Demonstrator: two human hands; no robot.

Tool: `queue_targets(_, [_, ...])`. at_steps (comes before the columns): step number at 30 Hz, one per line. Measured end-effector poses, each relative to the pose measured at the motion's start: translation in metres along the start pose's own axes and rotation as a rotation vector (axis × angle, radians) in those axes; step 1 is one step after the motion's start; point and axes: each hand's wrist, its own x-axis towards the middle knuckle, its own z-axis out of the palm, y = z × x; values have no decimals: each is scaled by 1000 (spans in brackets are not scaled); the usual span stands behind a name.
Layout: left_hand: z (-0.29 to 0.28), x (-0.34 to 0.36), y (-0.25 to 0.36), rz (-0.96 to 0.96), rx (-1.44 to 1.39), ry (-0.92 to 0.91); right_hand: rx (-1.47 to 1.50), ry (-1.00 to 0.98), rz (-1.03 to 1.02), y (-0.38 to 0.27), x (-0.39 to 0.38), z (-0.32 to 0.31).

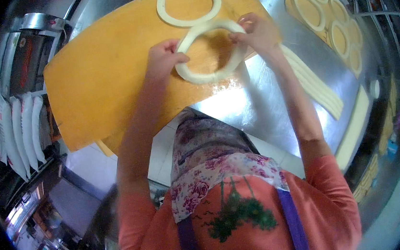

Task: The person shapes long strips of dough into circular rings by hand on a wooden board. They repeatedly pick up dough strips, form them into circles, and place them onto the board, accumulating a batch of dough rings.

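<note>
A pale dough ring (210,77) is held up between my two hands over a yellow board (104,81). My left hand (162,60) pinches its left side, thumb on top and fingers curled behind. On the opposite side my right hand (261,34) grips the upper right of the ring, its fingers partly blurred. Just beyond, a second dough ring (162,10) lies flat on the board near its far edge. Right of the board, several long dough strips (314,82) lie side by side on the metal table (274,98).
Several more dough rings (298,7) rest on another yellow board at the far right. One long dough strip (352,127) runs along the table's right edge. White plastic bags (20,130) hang at the left, below a dark appliance (25,64).
</note>
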Motion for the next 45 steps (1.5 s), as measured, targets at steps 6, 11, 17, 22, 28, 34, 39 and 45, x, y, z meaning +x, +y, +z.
queue_targets(6, [-32, -39, -5, 696, 715, -10, 34, -17, -386, 47, -41, -11])
queue_targets(11, [-38, -9, -66, 548, 790, 156, 233, 7, -117, 91, -40, 33])
queue_targets(17, [30, 50, -48, 599, 827, 349, -180, 217, -279, 64, 13, 75])
queue_targets(22, [47, 70, -28, 406, 723, 248, -128, 115, -251, 52, 41, 88])
queue_targets(28, [47, 69, -24, 418, 534, 216, 61, 85, -218, 48, 50, 91])
queue_targets(34, [35, 77, -20, 322, 509, 69, 119, -146, -224, 53, 61, 75])
queue_targets(39, [36, 82, -27, 310, 461, 62, 61, -120, -372, 55, 66, 77])
queue_targets(45, [40, 83, -22, 271, 485, 72, 16, -76, -398, 56, 66, 81])
